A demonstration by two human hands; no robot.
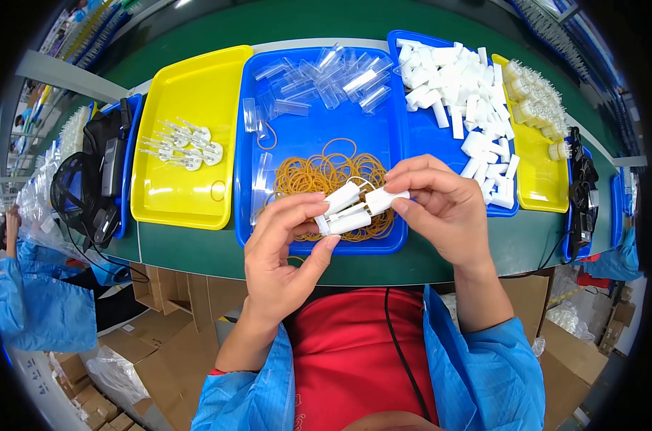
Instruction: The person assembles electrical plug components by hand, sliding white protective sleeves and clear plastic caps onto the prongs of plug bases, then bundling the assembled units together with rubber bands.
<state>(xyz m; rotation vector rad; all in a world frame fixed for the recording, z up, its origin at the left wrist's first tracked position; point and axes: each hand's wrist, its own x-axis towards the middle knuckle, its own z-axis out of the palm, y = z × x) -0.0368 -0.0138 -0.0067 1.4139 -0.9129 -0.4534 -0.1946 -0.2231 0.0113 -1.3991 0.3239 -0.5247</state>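
Over the front of a blue tray [324, 147], both my hands are at a small white plastic part with several prongs [349, 221]. My left hand [283, 255] grips its base between thumb and fingers, and white sleeves cover some of the prongs. Between thumb and fingertips, my right hand [441, 205] pinches another white sleeve [382, 200] at the part's right end. Whether that sleeve is fully on a prong I cannot tell. Below the hands lies a heap of tan rubber bands [304, 172]. Clear plastic tubes [333, 79] are piled at the tray's far end.
Left stands a yellow tray [186, 86] with several white pronged parts [186, 144]. White sleeves [455, 79] heap on another blue tray [441, 154] at right, beside a yellow tray [541, 183] of bristly pale pieces [534, 93]. A black mesh cap [78, 187] lies far left. Co-worker's sleeve [42, 302] shows left.
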